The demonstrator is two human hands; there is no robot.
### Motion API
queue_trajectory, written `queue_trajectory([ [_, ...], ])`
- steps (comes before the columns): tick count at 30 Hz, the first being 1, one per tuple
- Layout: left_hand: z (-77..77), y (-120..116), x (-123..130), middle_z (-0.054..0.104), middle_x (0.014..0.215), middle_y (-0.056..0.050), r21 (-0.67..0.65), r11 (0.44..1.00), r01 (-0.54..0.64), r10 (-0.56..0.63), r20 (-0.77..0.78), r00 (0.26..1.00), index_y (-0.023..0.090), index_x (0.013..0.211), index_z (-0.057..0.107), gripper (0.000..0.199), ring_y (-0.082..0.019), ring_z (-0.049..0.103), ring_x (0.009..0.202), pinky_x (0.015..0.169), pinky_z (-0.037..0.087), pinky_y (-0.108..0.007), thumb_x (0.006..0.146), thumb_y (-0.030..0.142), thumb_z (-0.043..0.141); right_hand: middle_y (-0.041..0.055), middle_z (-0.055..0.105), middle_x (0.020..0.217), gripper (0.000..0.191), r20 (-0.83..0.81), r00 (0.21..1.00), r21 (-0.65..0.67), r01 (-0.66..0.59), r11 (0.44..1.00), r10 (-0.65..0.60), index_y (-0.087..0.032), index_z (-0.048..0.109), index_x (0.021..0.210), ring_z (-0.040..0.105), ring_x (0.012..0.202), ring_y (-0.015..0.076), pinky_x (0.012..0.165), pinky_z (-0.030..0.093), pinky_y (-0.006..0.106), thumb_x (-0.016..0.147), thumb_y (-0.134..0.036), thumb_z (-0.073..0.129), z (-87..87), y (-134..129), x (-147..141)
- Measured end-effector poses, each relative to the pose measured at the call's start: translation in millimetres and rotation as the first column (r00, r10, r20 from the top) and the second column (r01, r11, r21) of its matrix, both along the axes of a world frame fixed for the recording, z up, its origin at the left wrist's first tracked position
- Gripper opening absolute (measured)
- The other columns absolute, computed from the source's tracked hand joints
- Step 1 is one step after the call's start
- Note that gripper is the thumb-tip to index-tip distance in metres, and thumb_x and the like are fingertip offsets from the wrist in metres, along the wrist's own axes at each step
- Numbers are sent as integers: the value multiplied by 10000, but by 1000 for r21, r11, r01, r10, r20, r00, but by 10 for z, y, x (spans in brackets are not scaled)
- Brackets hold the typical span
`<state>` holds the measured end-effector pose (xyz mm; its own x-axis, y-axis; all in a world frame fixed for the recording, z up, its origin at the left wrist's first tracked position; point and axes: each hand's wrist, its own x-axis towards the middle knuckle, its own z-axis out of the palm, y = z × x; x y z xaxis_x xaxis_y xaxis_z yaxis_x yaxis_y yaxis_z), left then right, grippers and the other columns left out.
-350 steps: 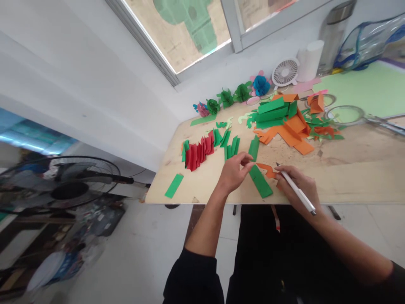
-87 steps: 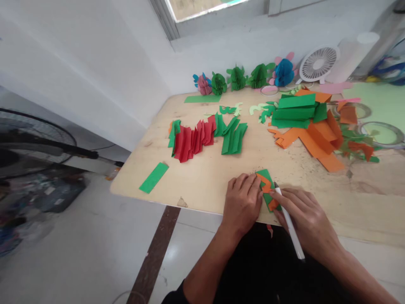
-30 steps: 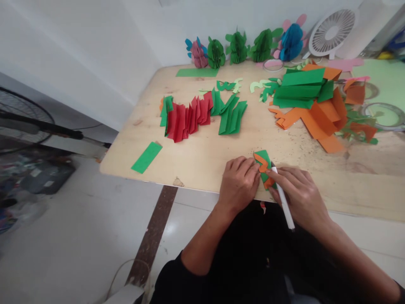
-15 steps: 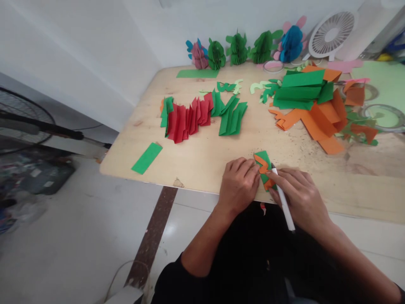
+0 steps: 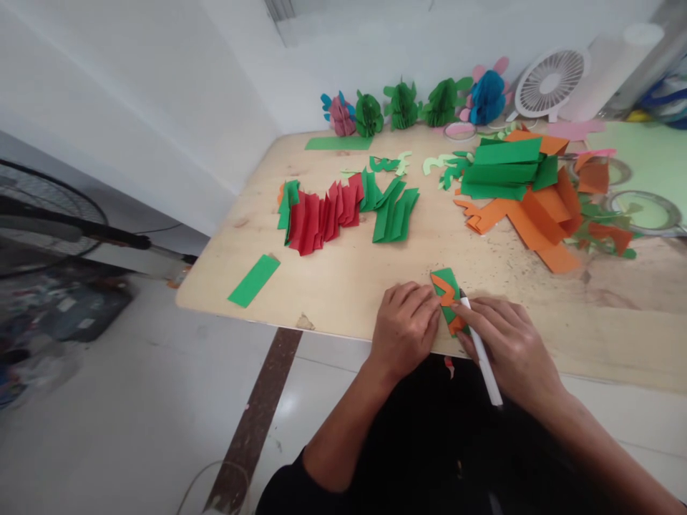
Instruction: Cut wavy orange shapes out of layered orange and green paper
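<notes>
Close to the table's front edge lies a small green paper strip (image 5: pixel 445 275), with an orange paper cutout (image 5: pixel 444 292) of zigzag shape flat on top. My left hand (image 5: pixel 406 327) is closed, its fingers curled together and pressed on the left side of the strip. From the right, my right hand (image 5: pixel 509 340) holds a white pen (image 5: pixel 486 365) between thumb and fingers, its dark tip pointing away from me. The right index fingertip rests on the orange cutout. The lower part of the strip is partly hidden by my fingers.
Folded red paper (image 5: pixel 322 214) and folded green paper (image 5: pixel 396 214) stand mid-table. A single green strip (image 5: pixel 254 280) lies at left. Orange folded sheets (image 5: pixel 537 222) and green ones (image 5: pixel 504 168) pile up at right. Paper figures (image 5: pixel 402 106) and a small white fan (image 5: pixel 550 82) line the wall.
The view has tilted up slightly, so everything sits a little lower in the picture. Both hands, the pen and the orange cutout keep nearly the same places on the strip.
</notes>
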<state>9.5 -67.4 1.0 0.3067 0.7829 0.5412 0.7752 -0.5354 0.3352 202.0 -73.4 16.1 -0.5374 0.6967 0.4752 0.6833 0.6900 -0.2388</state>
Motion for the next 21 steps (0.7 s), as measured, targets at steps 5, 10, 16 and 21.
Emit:
queue_trajectory([
  [5, 22, -15, -40, 699, 1125, -81, 0, 997, 75, -75, -85, 994, 163, 1021, 684, 225, -230, 591, 1074, 922, 483, -426, 943, 226, 482, 104, 716, 1048, 358, -12, 1000, -5, -1, 1000, 1, -169, 586, 1241, 620, 1055, 271, 861, 463, 418, 885, -166, 553, -4, 1, 4],
  [10, 27, -33, -55, 707, 1107, -85, 2, 996, 89, -88, -131, 988, 159, 1011, 683, 221, -226, 603, 1063, 905, 490, -415, 940, 200, 478, 104, 714, 1051, 385, -1, 1000, 13, -12, 1000, 12, -174, 568, 1271, 618, 1062, 276, 863, 465, 422, 886, -175, 561, -31, 5, 18],
  [16, 22, -46, -74, 698, 1133, -81, 7, 995, 99, -97, -165, 981, 153, 1038, 675, 221, -229, 597, 1072, 908, 485, -413, 947, 190, 476, 104, 707, 1058, 361, 9, 1000, 17, -20, 1000, 20, -154, 573, 1245, 605, 1069, 278, 875, 460, 427, 884, -160, 565, -41, 7, 24],
  [21, 0, -52, -98, 687, 1162, -66, 13, 994, 108, -103, -203, 974, 150, 1069, 663, 219, -229, 585, 1093, 931, 463, -408, 936, 166, 490, 102, 707, 1054, 383, 15, 1000, 22, -22, 1000, 21, -160, 558, 1267, 604, 1062, 279, 871, 460, 429, 885, -160, 560, -36, 9, 23],
])
